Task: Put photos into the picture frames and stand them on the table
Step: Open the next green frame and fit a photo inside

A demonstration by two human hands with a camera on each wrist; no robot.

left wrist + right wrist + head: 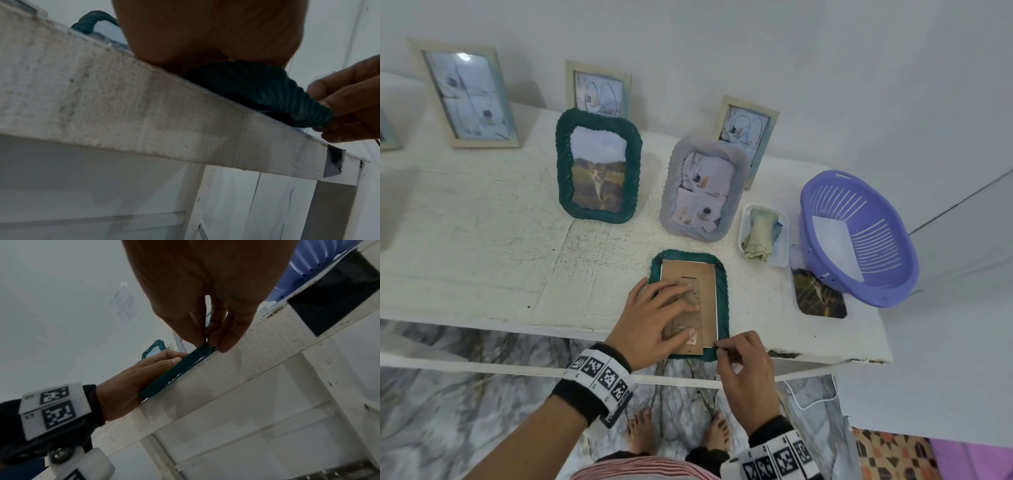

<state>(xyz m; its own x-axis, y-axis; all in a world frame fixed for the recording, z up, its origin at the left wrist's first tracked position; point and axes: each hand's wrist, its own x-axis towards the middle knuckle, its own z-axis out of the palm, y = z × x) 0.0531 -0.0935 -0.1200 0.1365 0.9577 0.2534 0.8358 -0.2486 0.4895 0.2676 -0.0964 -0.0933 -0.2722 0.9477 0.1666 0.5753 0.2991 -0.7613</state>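
A dark green rope-edged picture frame lies face down at the table's front edge, its brown cardboard backing facing up. My left hand presses flat on the backing with straight fingers. My right hand pinches the frame's near right corner between thumb and forefinger. The right wrist view shows this pinch on the frame's green rim. In the left wrist view the frame overhangs the table edge a little. A loose photo lies to the right, partly under the basket.
A green frame and a grey frame stand behind with photos in them. Three pale wooden frames lean at the back wall. A white tub with a cloth and a purple basket sit at the right.
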